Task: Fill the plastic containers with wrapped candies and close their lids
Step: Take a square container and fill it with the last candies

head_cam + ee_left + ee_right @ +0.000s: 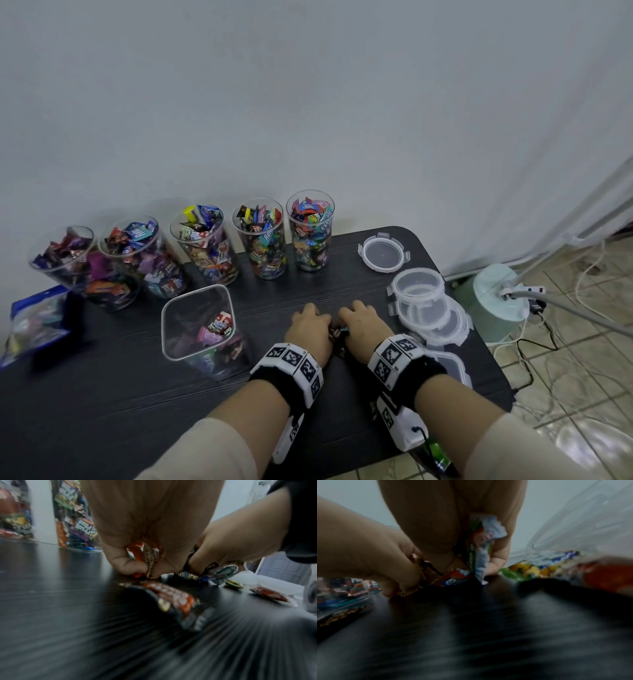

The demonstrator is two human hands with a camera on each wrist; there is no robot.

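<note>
Both hands are down on the black table (137, 394), side by side over a small heap of wrapped candies. My left hand (310, 329) curls its fingers round orange-brown wrapped candies (144, 555). My right hand (363, 325) grips white and green wrapped candies (483, 540). More loose candies (173, 600) lie on the table under the hands. A square clear plastic container (202, 325), partly filled with candies, stands open just left of the left hand. Several clear cups of candies (263, 240) line the back edge.
A stack of round clear containers and lids (428, 308) sits right of the hands, one round lid (383, 253) behind it. A blue candy bag (34, 318) lies at the far left. The table's right edge drops to a tiled floor with cables and a lamp base (496, 301).
</note>
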